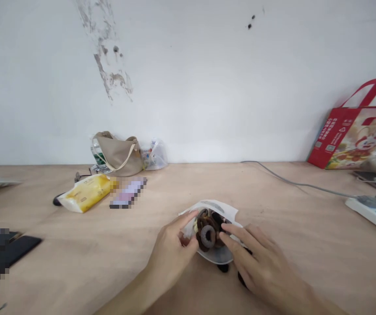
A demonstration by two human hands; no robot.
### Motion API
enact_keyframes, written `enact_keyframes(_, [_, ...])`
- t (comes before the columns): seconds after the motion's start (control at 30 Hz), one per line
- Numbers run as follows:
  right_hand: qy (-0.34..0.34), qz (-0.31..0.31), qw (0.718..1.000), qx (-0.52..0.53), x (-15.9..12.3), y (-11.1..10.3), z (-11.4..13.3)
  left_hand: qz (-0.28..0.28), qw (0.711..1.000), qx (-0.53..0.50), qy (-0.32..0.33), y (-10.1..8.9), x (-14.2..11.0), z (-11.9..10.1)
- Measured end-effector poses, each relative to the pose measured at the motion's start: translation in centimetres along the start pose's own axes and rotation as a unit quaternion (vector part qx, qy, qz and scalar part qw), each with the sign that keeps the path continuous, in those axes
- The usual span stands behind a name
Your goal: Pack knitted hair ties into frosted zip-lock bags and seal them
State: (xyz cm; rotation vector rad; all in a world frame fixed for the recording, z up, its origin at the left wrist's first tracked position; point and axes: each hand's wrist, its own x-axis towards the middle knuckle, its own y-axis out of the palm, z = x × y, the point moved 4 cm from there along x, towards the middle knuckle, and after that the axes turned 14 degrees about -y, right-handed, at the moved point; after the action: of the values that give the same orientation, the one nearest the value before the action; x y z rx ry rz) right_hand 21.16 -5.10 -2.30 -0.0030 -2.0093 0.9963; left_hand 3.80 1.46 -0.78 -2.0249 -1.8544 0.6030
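Between the two hands, low on the bench (76, 258), a translucent plastic pouch (222, 206) lies with a heap of dark brown fabric rings (204, 223) showing at its mouth, and one grey ring (208, 236) sits on top. Both forearms reach in from the bottom of the view, angled toward each other.

The left hand (171, 251) sits at the pouch's near left side, its fingers curled and tips resting on the plastic beside the rings. The right hand (260, 267) comes in from the lower right, fingers spread and slightly bent, their tips on the rings and the pouch's right side. Both hands are partly open and close together around the pouch, with a narrow gap between them; whether either one is actually gripping, I cannot tell.

Just under the right hand's fingers, two black lumps (223, 267) show at the pouch's lower edge. Farther right of that hand, a grey cable (299, 182) runs to a white power strip (371, 210), and a red paper bag (348, 135) stands beyond it. Well beyond the left hand are a yellow packet (86, 192) and a beige bag (117, 155).
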Motion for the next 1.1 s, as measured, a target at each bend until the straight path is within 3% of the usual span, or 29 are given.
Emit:
enact_keyframes(0.1, [-0.041,0.004,0.995,0.095,0.0,-0.4,0.2,-0.005,1.000,0.002,-0.006,-0.3,0.1,0.0])
enact_keyframes(0.17, [-0.061,0.041,0.986,0.147,-0.1,-0.5,0.4,-0.011,1.000,0.000,-0.012,-0.6,0.1,0.0])
enact_keyframes(0.3, [-0.033,0.179,0.975,0.127,-0.9,0.6,0.0,-0.014,1.000,-0.005,-0.025,-1.2,0.3,0.0])
enact_keyframes(0.4, [-0.031,0.224,0.967,0.120,-1.2,1.3,-0.2,-0.012,0.999,0.000,-0.040,-1.4,0.5,0.1])
enact_keyframes(0.5, [-0.055,0.193,0.971,0.132,-0.7,0.8,-0.1,-0.002,0.999,0.000,-0.049,-1.4,0.7,0.2])
enact_keyframes(0.7, [-0.115,0.052,0.982,0.139,0.3,-2.4,0.0,0.006,0.999,-0.004,-0.039,-1.1,0.4,0.0])
enact_keyframes(0.83, [-0.080,0.011,0.994,0.071,-0.6,-1.8,-0.5,0.021,0.999,-0.010,-0.049,-0.8,0.1,-0.2])
enact_keyframes(0.97, [-0.065,0.003,0.992,0.110,-0.6,-1.1,-1.0,0.036,0.996,-0.026,-0.080,-0.9,0.1,-0.5])
enact_keyframes(1.1, [0.016,-0.006,0.990,0.138,-0.4,-1.8,-2.7,0.044,0.988,-0.079,-0.128,-1.5,0.3,-0.8])
